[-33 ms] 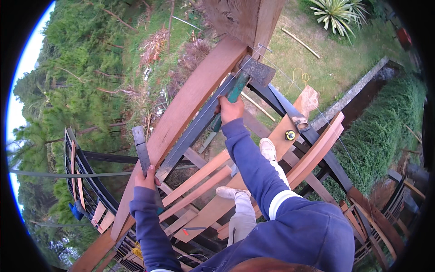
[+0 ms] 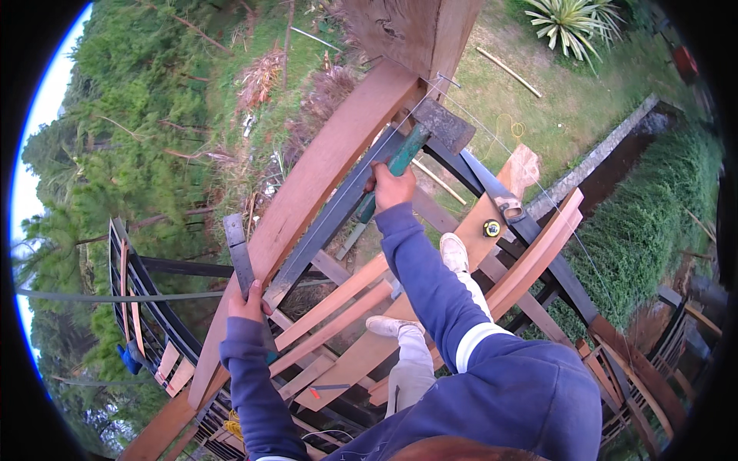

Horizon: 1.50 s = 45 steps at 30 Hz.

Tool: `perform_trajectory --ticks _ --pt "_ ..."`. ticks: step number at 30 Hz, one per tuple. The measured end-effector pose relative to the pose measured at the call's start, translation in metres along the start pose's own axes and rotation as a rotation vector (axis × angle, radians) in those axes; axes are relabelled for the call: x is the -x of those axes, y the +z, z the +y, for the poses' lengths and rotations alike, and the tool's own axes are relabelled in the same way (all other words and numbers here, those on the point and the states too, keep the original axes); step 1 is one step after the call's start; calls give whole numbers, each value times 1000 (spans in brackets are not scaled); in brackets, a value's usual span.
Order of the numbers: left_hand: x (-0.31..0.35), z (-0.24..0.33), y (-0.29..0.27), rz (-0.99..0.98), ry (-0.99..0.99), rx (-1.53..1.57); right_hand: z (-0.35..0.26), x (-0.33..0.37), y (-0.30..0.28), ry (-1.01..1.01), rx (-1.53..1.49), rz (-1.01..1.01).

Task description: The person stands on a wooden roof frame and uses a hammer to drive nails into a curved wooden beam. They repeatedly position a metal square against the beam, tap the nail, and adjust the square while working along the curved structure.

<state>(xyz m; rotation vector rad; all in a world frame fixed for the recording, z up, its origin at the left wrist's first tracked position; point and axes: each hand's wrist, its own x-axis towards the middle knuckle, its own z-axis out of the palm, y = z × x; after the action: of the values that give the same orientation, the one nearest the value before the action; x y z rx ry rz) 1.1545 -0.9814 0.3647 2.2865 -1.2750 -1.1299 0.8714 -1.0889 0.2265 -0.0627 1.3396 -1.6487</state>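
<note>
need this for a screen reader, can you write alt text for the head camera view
Seen from above, a person in a blue sweatshirt stands on a timber frame, right hand gripping a green-handled hammer against a long reddish beam. The left hand holds a dark flat bar upright beside it, with grass far below.

no visible change, same moment, same view

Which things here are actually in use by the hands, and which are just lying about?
In use:
right hand gripping the green-handled hammer
left hand on the dark metal bar
long wooden beam

Lying about:
yellow tape measure on a plank
blue glove
stick on the grass
</note>
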Motion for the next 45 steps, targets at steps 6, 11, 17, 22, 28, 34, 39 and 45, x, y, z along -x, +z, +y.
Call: perform_trajectory --ticks 6,11,17,22,28,34,39,45 --pt "1 5 10 4 27 7 10 -14 6 25 -2 26" --pt "9 -8 14 40 23 44 2 2 1 17 -138 39" --pt "6 -13 17 31 -9 26 7 -11 8 40 97 -40" --pt "9 -15 16 51 -23 44 19 -3 9 57 15 59" --pt "16 -7 9 46 -12 50 18 33 -57 179 255 -173" --pt "85 70 76 -210 113 576 -57 168 -164 325 357 -599" --pt "109 84 196 -318 79 983 -130 182 -177 271 782 -495" --pt "100 88 296 -411 165 996 -177 121 -198 -128 920 -29"
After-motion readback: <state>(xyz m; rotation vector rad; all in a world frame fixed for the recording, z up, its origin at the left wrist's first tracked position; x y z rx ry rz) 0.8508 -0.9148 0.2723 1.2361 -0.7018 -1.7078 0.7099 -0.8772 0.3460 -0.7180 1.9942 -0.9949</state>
